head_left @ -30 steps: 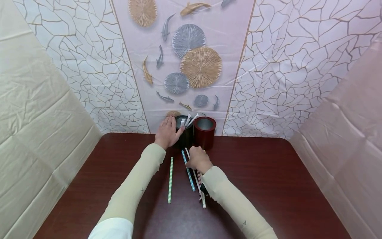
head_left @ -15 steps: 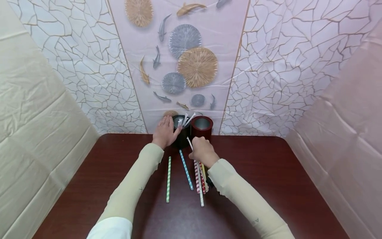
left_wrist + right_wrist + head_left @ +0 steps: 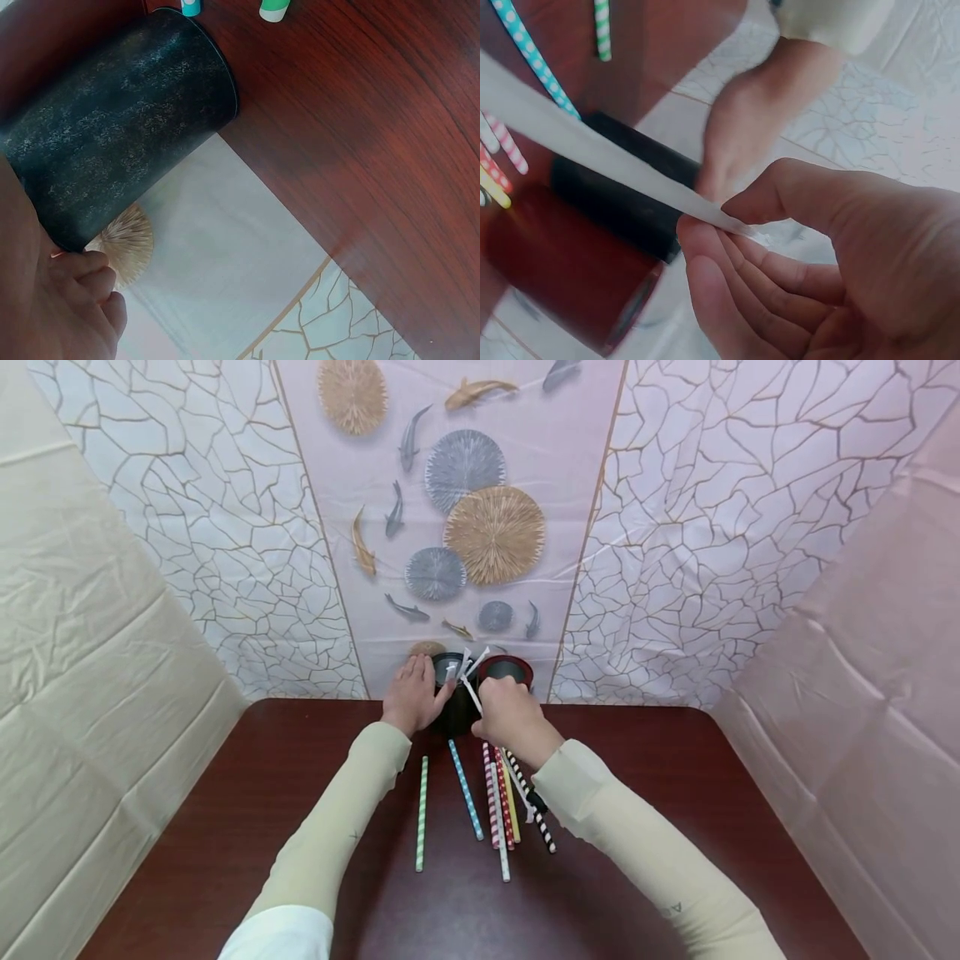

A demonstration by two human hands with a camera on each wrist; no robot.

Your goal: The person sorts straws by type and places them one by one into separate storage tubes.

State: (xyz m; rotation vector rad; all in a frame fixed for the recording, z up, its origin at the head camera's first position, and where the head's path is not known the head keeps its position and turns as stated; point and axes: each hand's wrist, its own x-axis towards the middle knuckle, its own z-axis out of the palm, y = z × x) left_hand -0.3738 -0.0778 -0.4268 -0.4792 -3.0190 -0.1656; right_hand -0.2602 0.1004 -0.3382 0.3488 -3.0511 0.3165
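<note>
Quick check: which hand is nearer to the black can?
Left. The left hand touches the black can near its top; the right hand is off to its right, in front of the red can, pinching a white straw.

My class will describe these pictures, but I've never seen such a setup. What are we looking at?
There is no machine: a person works barehanded. The wide view comes from a camera on the head, looking forward and down; the other two come from cameras on each wrist.

On the dark red table lie a green striped straw, a blue dotted straw and a cluster of coloured straws. A black can holding white strips stands beside a red can. The left hand rests against the black can; the right hand pinches another white strip.
</note>
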